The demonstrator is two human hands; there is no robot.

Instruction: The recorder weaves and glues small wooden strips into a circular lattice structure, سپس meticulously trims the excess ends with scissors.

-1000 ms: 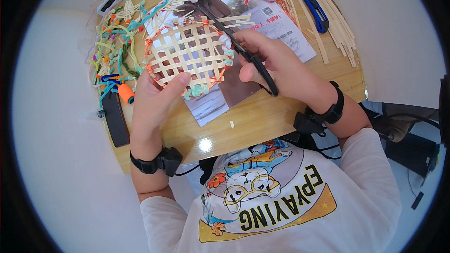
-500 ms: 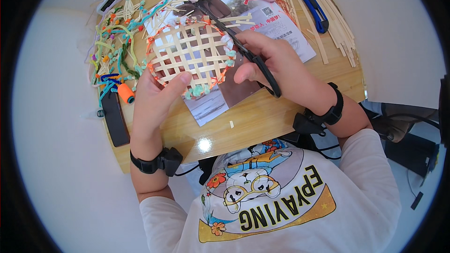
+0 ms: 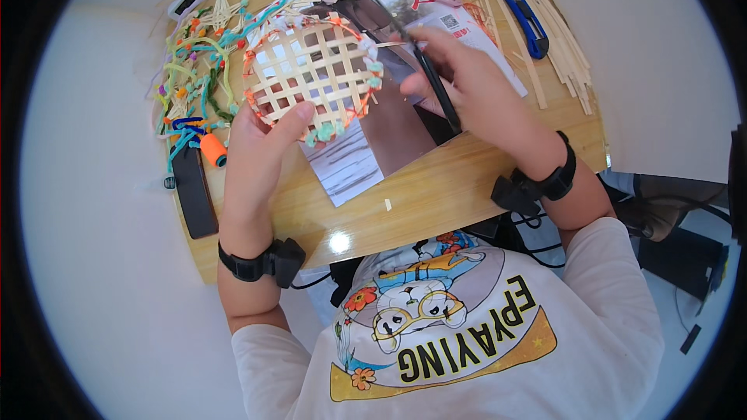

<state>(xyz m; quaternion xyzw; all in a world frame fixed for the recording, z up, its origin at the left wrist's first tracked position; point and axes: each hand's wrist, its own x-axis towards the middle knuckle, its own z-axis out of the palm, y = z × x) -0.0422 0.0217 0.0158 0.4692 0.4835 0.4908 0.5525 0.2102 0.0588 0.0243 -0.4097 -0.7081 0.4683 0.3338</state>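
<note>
From where I stand, the person's left hand (image 3: 268, 140) grips the woven disc (image 3: 311, 82) by its lower left edge, thumb lying across the top. The disc is up over the magazine (image 3: 405, 136), its pale lattice rimmed with orange, white and mint ties. The right hand (image 3: 471, 85) holds the scissors (image 3: 432, 78), just beside the disc's right side, blades pointing away from the person; they blur, so I can't tell how far apart they are. A thin strip end pokes from the disc's edge toward them.

On the counter (image 3: 436, 194), coloured yarn (image 3: 268, 17) lies heaped at the left, with an orange spool (image 3: 212, 149) near a black case (image 3: 193, 194) and a small timer (image 3: 187, 3) at the far corner. Across on the right, the blue knife (image 3: 525, 19) rests beside long pale strips (image 3: 568, 58).
</note>
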